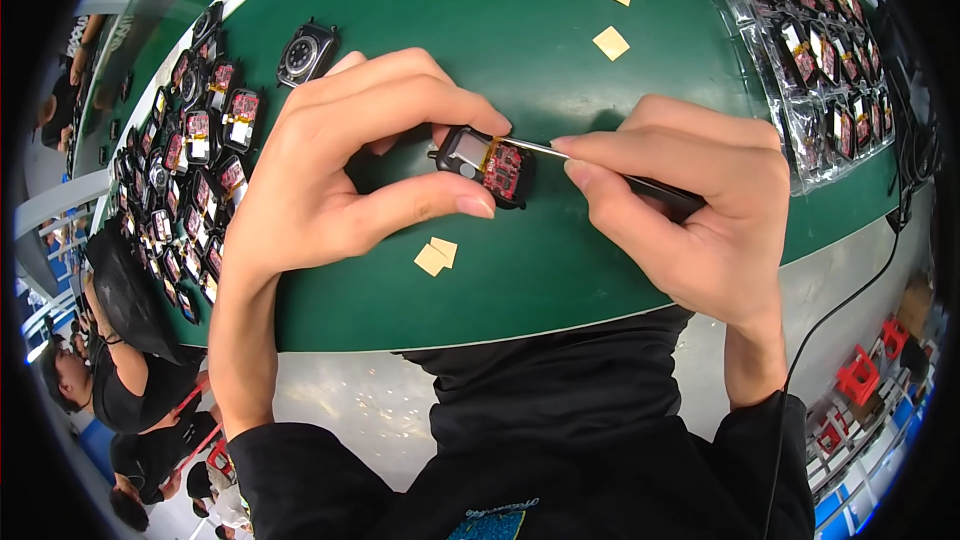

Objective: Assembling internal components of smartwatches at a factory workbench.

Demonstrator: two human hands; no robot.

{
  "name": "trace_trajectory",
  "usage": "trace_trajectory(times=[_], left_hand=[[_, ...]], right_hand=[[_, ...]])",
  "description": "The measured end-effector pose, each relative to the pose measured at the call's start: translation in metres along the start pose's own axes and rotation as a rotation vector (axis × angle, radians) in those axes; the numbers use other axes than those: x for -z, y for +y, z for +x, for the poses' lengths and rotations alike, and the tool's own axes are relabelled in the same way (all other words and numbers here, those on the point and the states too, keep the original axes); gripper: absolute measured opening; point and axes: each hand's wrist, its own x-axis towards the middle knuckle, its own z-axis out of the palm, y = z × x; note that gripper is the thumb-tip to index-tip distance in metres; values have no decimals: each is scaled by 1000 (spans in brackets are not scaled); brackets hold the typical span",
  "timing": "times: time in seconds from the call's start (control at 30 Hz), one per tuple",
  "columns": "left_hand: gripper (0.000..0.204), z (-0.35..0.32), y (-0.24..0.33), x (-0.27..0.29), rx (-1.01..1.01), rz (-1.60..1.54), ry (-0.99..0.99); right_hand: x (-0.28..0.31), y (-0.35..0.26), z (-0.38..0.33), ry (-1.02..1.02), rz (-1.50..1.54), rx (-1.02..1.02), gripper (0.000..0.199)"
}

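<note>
Between the thumb and forefinger of my left hand (345, 155) is an open smartwatch case (503, 172), black, with a red circuit board and a silver battery inside. My right hand (690, 180) grips a pair of tweezers (535, 147), whose thin metal end reaches the case's upper edge beside an amber flex strip. Whether the tip touches the board is too small to tell. Just beyond my left hand lies a closed black watch body (306, 53) with a round sensor back. Two small tan paper squares (434, 257) overlap on the table below the case.
A large cluster of open watch cases (200, 135) covers the left side of the green table (480, 20). Clear plastic trays (815, 70) of similar cases stand at the far right, near black cables (910, 155). More tan squares (611, 43) lie toward the back. Other people (135, 370) sit at left.
</note>
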Motion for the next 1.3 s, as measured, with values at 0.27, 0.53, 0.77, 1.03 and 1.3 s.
trace_trajectory(times=[0.27, 0.53, 0.77, 1.03, 1.3], left_hand=[[54, -3, 1, -1, 55, -24, 14], [53, -2, 2, 0, 57, -20, 6], [52, -4, 2, 2, 33, -5, -5], [59, 0, 6, 4, 22, 3, 30], [56, 0, 18, -6, -41, 212, 88]], right_hand=[[0, -1, 1, 18, 5, -44, 20], [-2, 1, -2, 24, -2, 8, 21], [-2, -1, -2, 40, -38, 55, 21], [4, -6, 0, 145, -29, 35, 15], [-5, 1, -5, 333, 19, 136, 17]])
